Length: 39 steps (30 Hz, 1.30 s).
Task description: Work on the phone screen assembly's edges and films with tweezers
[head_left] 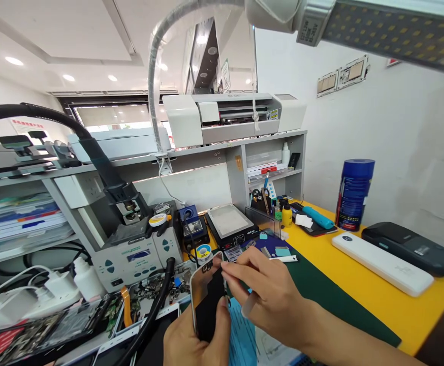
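Note:
My left hand (197,338) grips a phone housing (209,300), tilted upright over the workbench. The housing has a light metal rim, a dark inner face and camera openings near its top. My right hand (270,290) is closed in a pinch against the housing's upper right edge. Whatever sits between those fingertips, if anything, is too small to make out. A pale band-like piece (249,305) shows at a finger of the right hand. Below both hands lies a light-blue sheet (241,338) on a green mat (321,290).
At the left stands a hot-air station (141,262), its black hose (161,310) crossing loose circuit boards (73,325). Behind is a heating plate (231,223). To the right are a white power bank (382,262), a black case (410,249) and a blue can (355,195). A lamp (389,30) hangs overhead.

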Tool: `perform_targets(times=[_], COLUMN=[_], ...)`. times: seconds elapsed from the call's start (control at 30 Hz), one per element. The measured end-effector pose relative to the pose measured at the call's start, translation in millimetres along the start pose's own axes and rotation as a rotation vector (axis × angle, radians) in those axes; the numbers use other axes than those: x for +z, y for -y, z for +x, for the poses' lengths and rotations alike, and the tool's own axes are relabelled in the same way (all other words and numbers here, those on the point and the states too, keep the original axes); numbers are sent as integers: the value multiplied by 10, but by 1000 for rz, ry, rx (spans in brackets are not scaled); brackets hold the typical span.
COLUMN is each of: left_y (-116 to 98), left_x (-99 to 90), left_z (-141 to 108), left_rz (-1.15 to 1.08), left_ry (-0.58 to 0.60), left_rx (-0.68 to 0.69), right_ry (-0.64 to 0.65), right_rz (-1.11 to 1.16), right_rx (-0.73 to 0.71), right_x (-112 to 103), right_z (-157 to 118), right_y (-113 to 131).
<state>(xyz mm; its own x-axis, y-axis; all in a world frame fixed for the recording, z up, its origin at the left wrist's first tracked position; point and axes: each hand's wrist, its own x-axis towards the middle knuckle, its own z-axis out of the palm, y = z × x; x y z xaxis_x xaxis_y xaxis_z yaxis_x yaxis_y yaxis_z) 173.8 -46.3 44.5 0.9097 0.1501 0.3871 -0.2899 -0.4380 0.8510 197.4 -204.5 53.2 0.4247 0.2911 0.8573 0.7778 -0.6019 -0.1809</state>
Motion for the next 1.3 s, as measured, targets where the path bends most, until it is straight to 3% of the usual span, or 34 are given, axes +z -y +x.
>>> perform_targets(times=[0.17, 0.3, 0.63, 0.97, 1.3], left_y=[219, 251, 232, 168, 158], left_x=[-3, -1, -2, -11, 7], left_z=[-1, -2, -32, -22, -22], left_rz=[182, 280, 363, 256, 185], left_ry=[20, -12, -44, 7, 51], left_rx=[279, 479, 647, 588, 424], right_ry=[-75, -83, -149, -206, -211], right_rz=[143, 177, 144, 106, 92], right_rx=[75, 140, 169, 68, 28], right_x=[33, -2, 16, 19, 6], right_z=[53, 103, 118, 112, 146], right_y=[7, 28, 60, 56, 70])
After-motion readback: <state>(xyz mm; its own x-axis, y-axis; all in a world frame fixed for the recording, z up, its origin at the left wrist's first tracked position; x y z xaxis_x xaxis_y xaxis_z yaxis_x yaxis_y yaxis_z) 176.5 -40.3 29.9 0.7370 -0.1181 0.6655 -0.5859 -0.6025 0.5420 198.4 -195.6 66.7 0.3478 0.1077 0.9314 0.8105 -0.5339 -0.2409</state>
